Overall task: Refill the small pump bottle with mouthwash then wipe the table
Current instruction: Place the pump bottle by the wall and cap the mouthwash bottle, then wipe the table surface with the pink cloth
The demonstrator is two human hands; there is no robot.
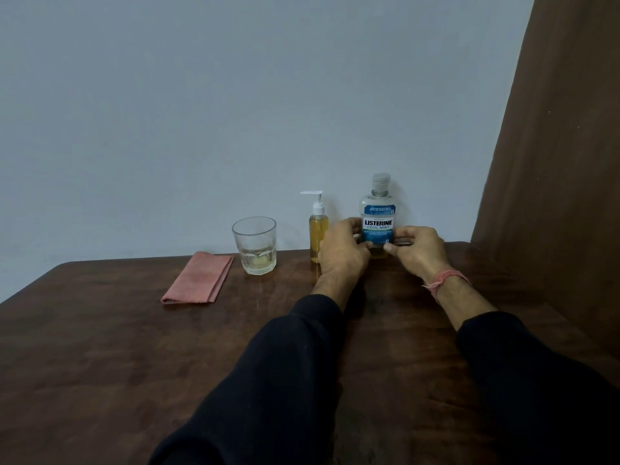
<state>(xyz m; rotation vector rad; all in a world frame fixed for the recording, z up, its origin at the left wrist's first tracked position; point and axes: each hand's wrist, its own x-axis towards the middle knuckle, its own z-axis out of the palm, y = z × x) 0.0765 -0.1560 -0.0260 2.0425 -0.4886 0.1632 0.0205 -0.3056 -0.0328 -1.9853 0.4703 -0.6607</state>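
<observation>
A clear mouthwash bottle (379,213) with a blue label and a grey cap stands upright at the far edge of the brown table (134,347). My left hand (342,250) grips its lower left side and my right hand (417,251) grips its lower right side, fingers curled round the base. Just left of it stands the small pump bottle (318,229), holding yellow liquid, with a white pump on top; my left hand hides part of its lower side. A folded pink cloth (198,278) lies flat further left.
A glass tumbler (255,245) with a little pale liquid stands between the cloth and the pump bottle. A pale wall rises right behind the table's far edge. A brown curtain (563,162) hangs at the right.
</observation>
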